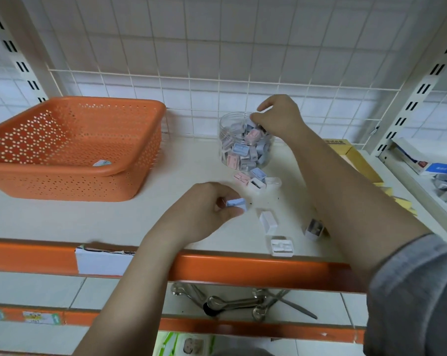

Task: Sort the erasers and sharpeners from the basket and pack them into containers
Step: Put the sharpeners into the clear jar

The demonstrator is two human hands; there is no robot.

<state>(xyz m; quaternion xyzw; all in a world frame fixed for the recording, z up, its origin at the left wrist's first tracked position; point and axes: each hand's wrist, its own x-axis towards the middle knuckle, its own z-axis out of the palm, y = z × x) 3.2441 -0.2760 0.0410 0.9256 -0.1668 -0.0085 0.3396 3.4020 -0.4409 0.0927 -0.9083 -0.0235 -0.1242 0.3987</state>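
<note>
An orange perforated basket sits at the left of the shelf, with one small item showing inside. A clear jar filled with pink, blue and white sharpeners stands at the middle back. My right hand is over the jar's mouth, its fingertips pinching a sharpener at the rim. My left hand is in front of the jar and pinches a blue sharpener. Loose sharpeners lie by the jar's base. White sharpeners lie further forward on the shelf.
The shelf's orange front edge runs below my arms. Yellow-brown cardboard boxes stand at the right, and packets lie on the neighbouring shelf. Metal spoons lie on the lower shelf. A wire grid backs the shelf.
</note>
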